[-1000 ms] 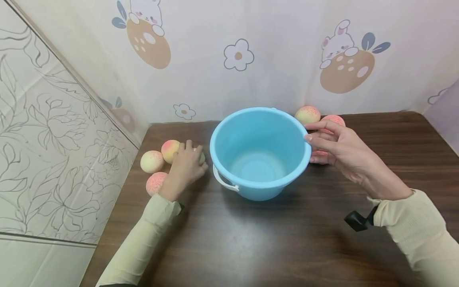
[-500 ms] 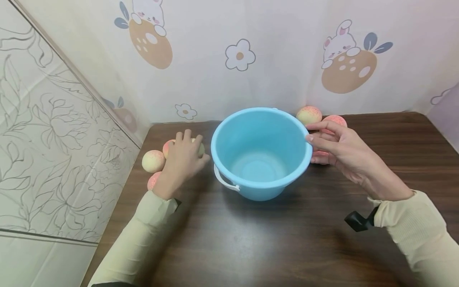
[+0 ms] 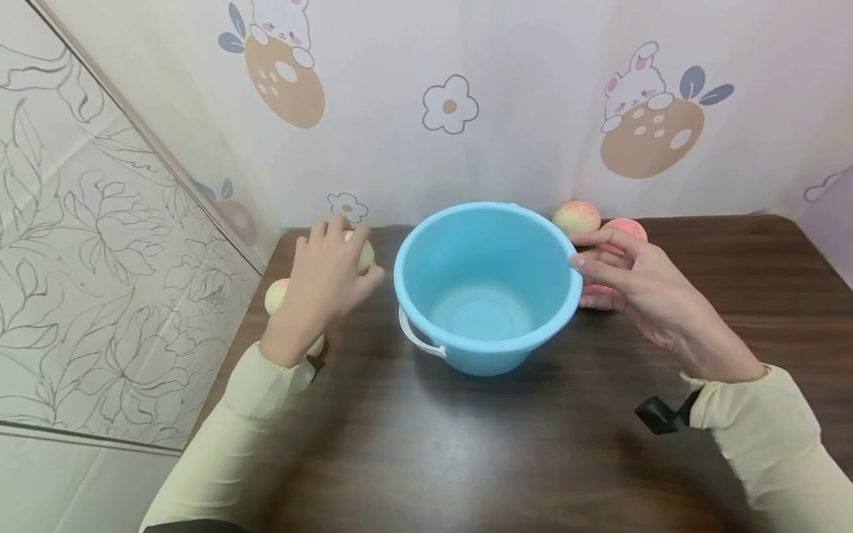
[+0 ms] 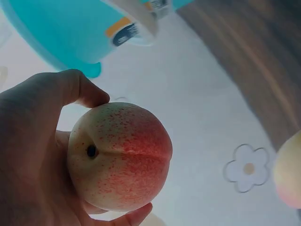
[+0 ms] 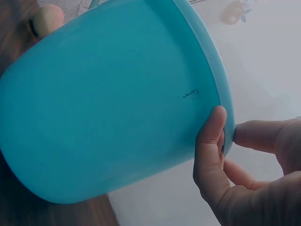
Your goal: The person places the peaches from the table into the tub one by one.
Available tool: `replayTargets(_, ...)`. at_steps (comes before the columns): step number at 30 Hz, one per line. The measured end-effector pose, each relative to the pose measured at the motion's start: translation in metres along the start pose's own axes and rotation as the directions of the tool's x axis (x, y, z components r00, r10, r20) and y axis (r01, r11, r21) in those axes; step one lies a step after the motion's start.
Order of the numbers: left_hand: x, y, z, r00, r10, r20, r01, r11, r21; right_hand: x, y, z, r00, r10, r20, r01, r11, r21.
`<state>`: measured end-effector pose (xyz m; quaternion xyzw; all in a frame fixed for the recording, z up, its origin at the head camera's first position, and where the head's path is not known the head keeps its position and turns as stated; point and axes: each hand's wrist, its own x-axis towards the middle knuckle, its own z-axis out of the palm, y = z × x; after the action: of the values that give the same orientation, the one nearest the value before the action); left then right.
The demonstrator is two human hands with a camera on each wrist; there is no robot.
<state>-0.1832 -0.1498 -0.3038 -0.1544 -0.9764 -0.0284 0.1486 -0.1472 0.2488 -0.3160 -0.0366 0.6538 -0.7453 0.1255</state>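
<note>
A light blue bucket (image 3: 485,318) with a white handle stands upright on the dark wooden table. The right hand (image 3: 649,289) pinches its right rim between thumb and fingers; the right wrist view shows this pinch on the bucket (image 5: 108,99) up close. Left of the bucket, the left hand (image 3: 323,281) grips a peach (image 3: 363,253) from above. In the left wrist view that peach (image 4: 122,157), pale with a red blush, lies between thumb and fingers. Beneath the left hand and forearm other peaches are partly hidden.
One peach (image 3: 275,295) is at the left beside the patterned tile wall. Behind the right hand are a yellow-pink peach (image 3: 577,219) and a pink one (image 3: 626,229), near the curtain (image 3: 520,96) at the table's back edge.
The left hand has lifted a peach up and moved it toward the back of the table. The right hand keeps its pinch on the bucket's rim.
</note>
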Motion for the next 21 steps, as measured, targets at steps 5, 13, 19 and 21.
replayTargets(5,0.002,0.004,-0.015,0.999,0.023,-0.046,-0.023,1.000,-0.014,0.000,0.002,0.000,1.000,-0.015,-0.009,0.014,1.000,-0.008)
replayTargets(13,0.005,0.012,-0.027,0.993,0.074,-0.095,-0.078,0.996,-0.040,0.001,0.009,-0.002,0.998,-0.052,0.018,0.051,0.997,0.063)
replayTargets(19,0.009,0.020,-0.038,0.990,0.102,-0.097,-0.107,0.993,-0.047,0.002,0.013,-0.004,0.997,-0.073,0.029,0.069,0.991,0.113)
replayTargets(21,0.011,0.024,-0.042,0.987,0.117,-0.106,-0.122,0.992,-0.044,0.003,0.014,-0.005,0.997,-0.074,0.032,0.069,0.989,0.132)
